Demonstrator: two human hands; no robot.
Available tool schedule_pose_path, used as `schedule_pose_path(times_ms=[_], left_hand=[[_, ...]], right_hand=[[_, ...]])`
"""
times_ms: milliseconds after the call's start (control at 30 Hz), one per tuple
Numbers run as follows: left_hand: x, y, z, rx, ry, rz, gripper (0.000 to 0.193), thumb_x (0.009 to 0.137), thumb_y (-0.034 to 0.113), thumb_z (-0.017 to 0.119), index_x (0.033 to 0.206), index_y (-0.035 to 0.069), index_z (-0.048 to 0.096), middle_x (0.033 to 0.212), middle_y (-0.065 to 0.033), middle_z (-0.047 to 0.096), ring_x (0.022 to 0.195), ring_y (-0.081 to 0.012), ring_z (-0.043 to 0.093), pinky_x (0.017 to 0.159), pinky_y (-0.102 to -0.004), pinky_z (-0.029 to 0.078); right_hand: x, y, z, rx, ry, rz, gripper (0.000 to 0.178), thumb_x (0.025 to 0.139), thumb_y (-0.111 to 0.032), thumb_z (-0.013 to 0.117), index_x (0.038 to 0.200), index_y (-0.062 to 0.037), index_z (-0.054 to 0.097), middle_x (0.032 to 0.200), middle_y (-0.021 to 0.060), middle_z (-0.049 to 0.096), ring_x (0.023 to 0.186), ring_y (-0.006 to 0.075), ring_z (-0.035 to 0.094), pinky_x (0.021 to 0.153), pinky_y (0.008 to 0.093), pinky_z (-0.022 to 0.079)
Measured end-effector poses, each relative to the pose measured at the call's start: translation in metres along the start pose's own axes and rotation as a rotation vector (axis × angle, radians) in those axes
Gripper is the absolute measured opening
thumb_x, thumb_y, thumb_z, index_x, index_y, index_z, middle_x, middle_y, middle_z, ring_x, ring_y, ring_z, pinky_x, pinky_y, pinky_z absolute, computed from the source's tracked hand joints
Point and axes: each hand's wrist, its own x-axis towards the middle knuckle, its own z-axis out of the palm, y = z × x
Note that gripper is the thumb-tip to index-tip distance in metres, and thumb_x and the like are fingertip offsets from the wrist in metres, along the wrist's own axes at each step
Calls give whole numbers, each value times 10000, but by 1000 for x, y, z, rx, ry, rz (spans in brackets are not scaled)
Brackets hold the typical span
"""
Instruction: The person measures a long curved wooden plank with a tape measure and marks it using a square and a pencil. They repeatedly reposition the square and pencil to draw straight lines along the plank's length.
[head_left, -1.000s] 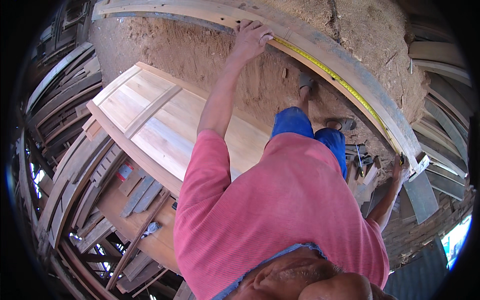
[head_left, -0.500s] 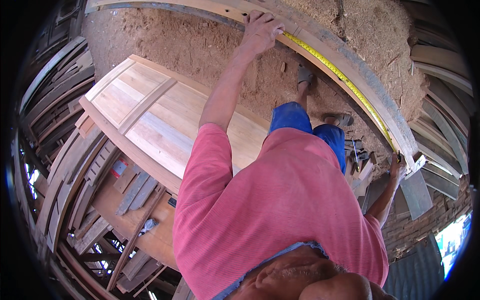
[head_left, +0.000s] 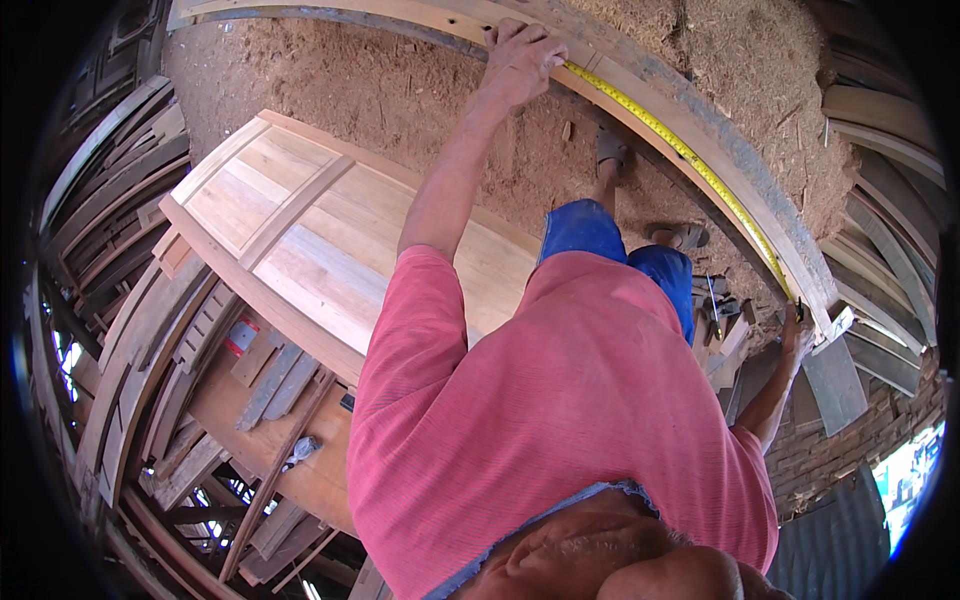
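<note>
A yellow tape measure (head_left: 690,154) is drawn out along a long wooden beam (head_left: 620,75), which looks curved in this view. At the tape's far left end my left hand (head_left: 520,62) is closed over it, knuckles up, resting on the beam; whatever else lies under the fingers is hidden. Toward the right end of the beam, my right hand (head_left: 797,332) is closed beside the other end of the tape. A small dark thing shows at its fingertips, too small to name.
A pale panelled wooden door (head_left: 310,235) lies to my left. Stacked boards (head_left: 120,370) line the left side, and more planks (head_left: 885,240) the right. Sawdust (head_left: 330,75) covers the ground beyond. Wood offcuts (head_left: 735,340) lie near my right arm.
Hardly anything differs. The tape and both hands keep their places, and the view has shifted very slightly.
</note>
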Motion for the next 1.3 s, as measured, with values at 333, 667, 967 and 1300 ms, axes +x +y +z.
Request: schedule_pose_path(times_ms=[333, 667, 967, 1300], left_hand=[[0, 1, -2, -13, 4, 5, 50, 970, 260, 729, 1010, 276, 755, 1025, 57, 647, 1193, -281, 502, 1046, -519, 319], [1, 2, -3, 12, -12, 5, 54, 966, 250, 740, 1010, 279, 752, 1031, 54, 639, 1191, -286, 496, 1031, -536, 322], [3, 3, -2, -16, 79, 78, 237, 831, 87, 780, 959, 284, 744, 963, 53, 613, 1069, -288, 477, 932, -514, 320], [5, -5, 3, 307, -92, 26, 432, 801, 172, 819, 1207, 287, 725, 1140, 2, 665, 1237, -331, 542, 1040, -602, 403]], right_hand=[[5, 4, 4, -21, -6, 13, 589, 922, -639, 709, 1352, -239, 754, 1172, 207, 790, 1151, 442, 723, 1003, 552, 517], [3, -3, 0, -70, 2, 35, 607, 925, -649, 702, 1347, -216, 755, 1174, 216, 788, 1156, 445, 722, 1002, 551, 514], [-8, -25, -14, -39, -41, 30, 623, 963, -629, 669, 1343, -142, 750, 1216, 208, 778, 1165, 432, 716, 1008, 525, 529], [-13, -19, 13, -175, 50, 25, 778, 974, -727, 599, 1504, -159, 644, 1473, 194, 667, 1378, 435, 603, 1136, 548, 473]])
